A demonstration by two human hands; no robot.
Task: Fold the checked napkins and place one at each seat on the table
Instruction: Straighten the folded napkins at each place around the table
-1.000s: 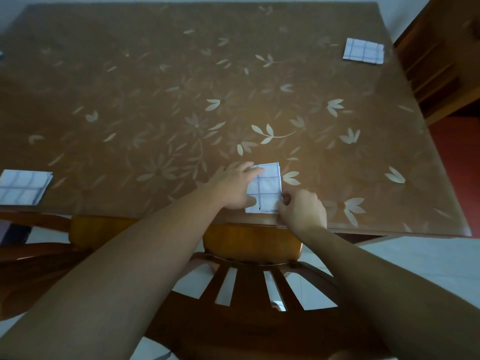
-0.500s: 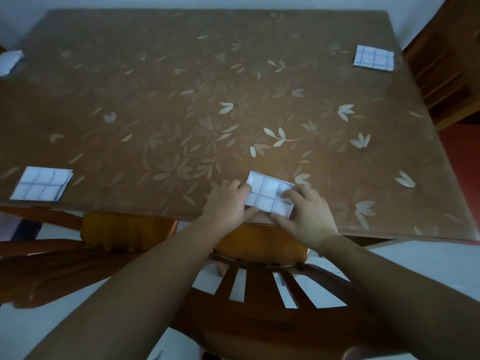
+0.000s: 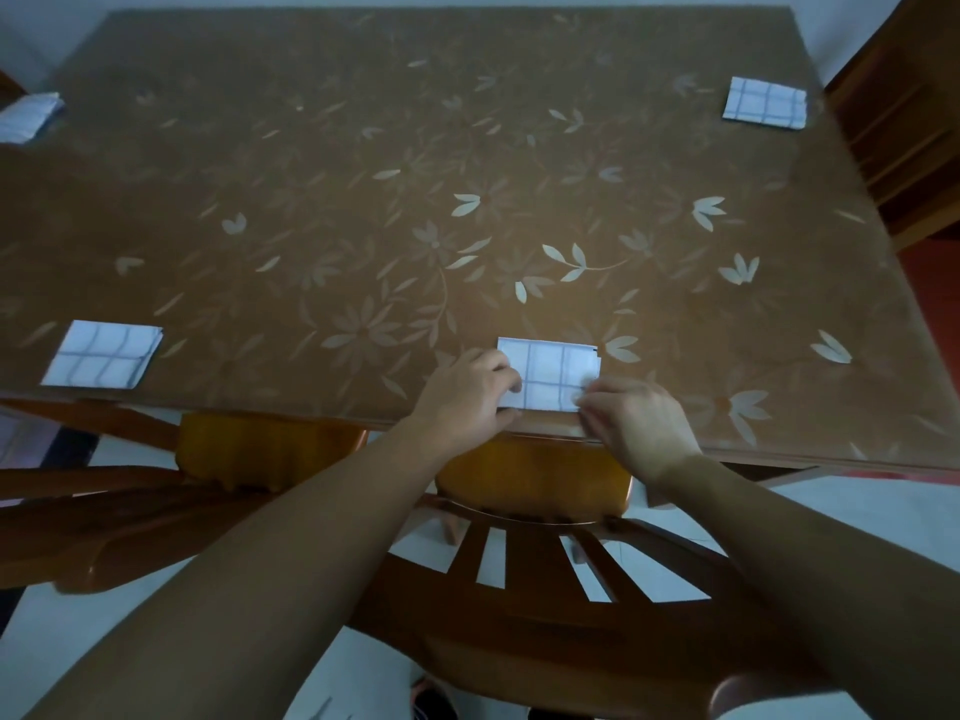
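Note:
A folded white napkin with grey checks (image 3: pixel 550 371) lies flat near the front edge of the brown flowered table (image 3: pixel 415 200). My left hand (image 3: pixel 467 394) pinches its left edge with curled fingers. My right hand (image 3: pixel 631 420) pinches its lower right corner. Three more folded checked napkins lie on the table: one at the front left (image 3: pixel 101 354), one at the far right (image 3: pixel 764 103), one at the far left edge (image 3: pixel 28 116), partly cut off.
A wooden chair (image 3: pixel 530 517) with a slatted back stands tucked under the table right below my arms. A second chair (image 3: pixel 156 485) stands at the front left. Wooden furniture (image 3: pixel 909 122) stands beyond the table's right side. The floor is pale tile.
The napkin has turned from upright, through a tilt, to lie square with the table edge. Both hands slid to its lower corners. The view tipped up, showing the far-left napkin.

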